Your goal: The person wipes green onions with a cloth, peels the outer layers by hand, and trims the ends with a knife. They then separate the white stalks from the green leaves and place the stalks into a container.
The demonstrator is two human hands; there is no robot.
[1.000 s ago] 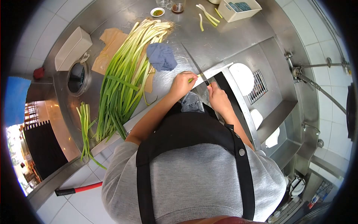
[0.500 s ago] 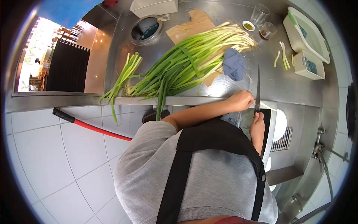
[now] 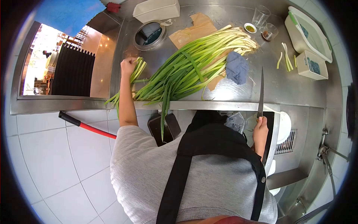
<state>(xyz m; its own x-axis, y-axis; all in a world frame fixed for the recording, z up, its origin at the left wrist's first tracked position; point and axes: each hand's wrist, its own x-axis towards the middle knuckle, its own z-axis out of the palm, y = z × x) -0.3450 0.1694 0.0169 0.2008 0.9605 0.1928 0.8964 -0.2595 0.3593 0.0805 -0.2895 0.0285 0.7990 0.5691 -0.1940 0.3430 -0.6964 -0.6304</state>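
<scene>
My left hand [image 3: 128, 66] is closed at the pale ends of a small bunch of spring onions [image 3: 138, 70] on the left of the steel counter. Its fingers hide part of the stalks they close on. In my right hand [image 3: 260, 130], a long knife [image 3: 261, 93] is gripped by the handle, blade pointing away from me over the counter's front edge. A large heap of spring onions [image 3: 179, 72] lies between the hands, roots to the right, with green leaves hanging over the edge. A crumpled blue-grey cloth [image 3: 236, 68] rests against its right end.
Brown paper [image 3: 192, 30] lies behind the heap, near a round opening [image 3: 150, 35] in the counter. Glasses [image 3: 260, 15] and a small dish [image 3: 250, 28] stand at the back. White tubs [image 3: 312, 65] and several loose stalks [image 3: 287, 58] are at right. A red pole [image 3: 93, 128] leans below left.
My left hand has gone from beside the knife to the small bunch at far left. My right hand still holds the knife in about the same place. The view has shifted slightly.
</scene>
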